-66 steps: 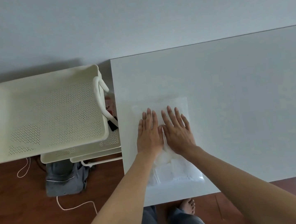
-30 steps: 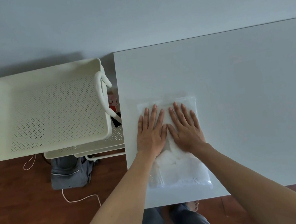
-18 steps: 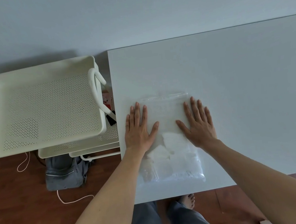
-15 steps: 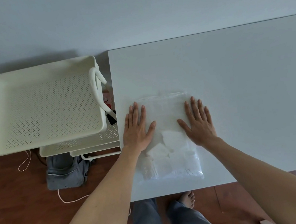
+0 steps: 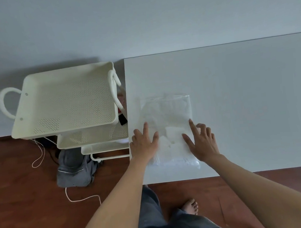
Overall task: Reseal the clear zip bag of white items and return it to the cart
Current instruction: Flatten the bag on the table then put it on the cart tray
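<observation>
Flat, zip bag (image 5: 167, 115) lies between left hand (image 5: 144, 145); right hand (image 5: 203, 143).

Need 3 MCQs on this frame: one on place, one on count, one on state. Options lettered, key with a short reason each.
1. Where does the clear zip bag lie?
A. on the cart's top tray
B. on the white table, near its left edge
C. on the floor

2. How many perforated trays of the cart show?
A. one
B. three
C. five

3. What are the hands doing?
A. both flat and open at the bag's sides
B. both lifting the bag off the table
C. one reaching into the cart

Key:
1 B, the bag rests flat on the table beside the cart.
2 B, three cream trays step down one below another.
3 A, the left hand and the right hand lie with fingers spread on the bag's two sides, with no grip closed on it.
</observation>
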Tool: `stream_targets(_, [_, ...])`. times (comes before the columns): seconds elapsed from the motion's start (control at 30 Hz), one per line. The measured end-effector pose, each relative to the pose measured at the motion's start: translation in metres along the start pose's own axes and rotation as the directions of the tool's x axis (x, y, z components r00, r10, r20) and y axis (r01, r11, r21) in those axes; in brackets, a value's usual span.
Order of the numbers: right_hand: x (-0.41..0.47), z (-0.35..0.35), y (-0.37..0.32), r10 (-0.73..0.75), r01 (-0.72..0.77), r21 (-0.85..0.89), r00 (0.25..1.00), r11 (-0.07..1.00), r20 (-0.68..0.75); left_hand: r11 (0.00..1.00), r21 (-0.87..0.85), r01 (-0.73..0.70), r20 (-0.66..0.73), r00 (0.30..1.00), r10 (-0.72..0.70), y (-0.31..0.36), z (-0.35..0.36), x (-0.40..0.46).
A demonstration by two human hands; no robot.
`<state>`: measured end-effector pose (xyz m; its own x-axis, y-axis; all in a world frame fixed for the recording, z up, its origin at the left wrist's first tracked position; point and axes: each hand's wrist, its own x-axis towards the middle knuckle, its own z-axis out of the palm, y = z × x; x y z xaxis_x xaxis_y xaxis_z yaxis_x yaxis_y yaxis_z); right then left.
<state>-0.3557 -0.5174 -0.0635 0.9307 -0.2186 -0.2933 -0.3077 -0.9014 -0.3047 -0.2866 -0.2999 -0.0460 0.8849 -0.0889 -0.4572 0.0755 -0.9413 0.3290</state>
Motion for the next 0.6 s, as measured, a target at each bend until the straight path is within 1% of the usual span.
stream_targets(0.03, [-0.006, -0.001, -0.001, 0.024, -0.025, 0.058, 0.999, 0.998, 0.027, 0.995, -0.085, 0.042, 0.058, 0.998, -0.037, 0.001, 0.002, -0.006])
stream_targets(0.1, [-0.015, -0.003, -0.003, 0.091, -0.116, 0.189, 0.986, 0.975, 0.138, 0.966, -0.231, 0.119, 0.149, 0.985, -0.085, 0.0, 0.008, -0.019])
stream_targets(0.17, [-0.025, -0.003, -0.004, 0.105, -0.169, 0.266, 0.965, 0.949, 0.239, 0.949, -0.283, 0.141, 0.181, 0.979, -0.091, -0.001, 0.016, -0.032])
stream_targets(0.23, [-0.03, -0.003, -0.004, 0.075, -0.165, 0.295, 0.953, 0.941, 0.295, 0.945, -0.293, 0.143, 0.195, 0.977, -0.087, -0.002, 0.024, -0.038])
stream_targets(0.37, [-0.049, -0.005, 0.0, 0.028, -0.152, 0.32, 0.932, 0.935, 0.361, 0.952, -0.278, 0.127, 0.193, 0.978, -0.075, -0.002, 0.042, -0.054])
stream_targets(0.6, [-0.072, -0.008, 0.011, 0.032, -0.158, 0.307, 0.925, 0.938, 0.379, 0.966, -0.254, 0.054, 0.146, 0.989, -0.017, 0.009, 0.048, -0.073])
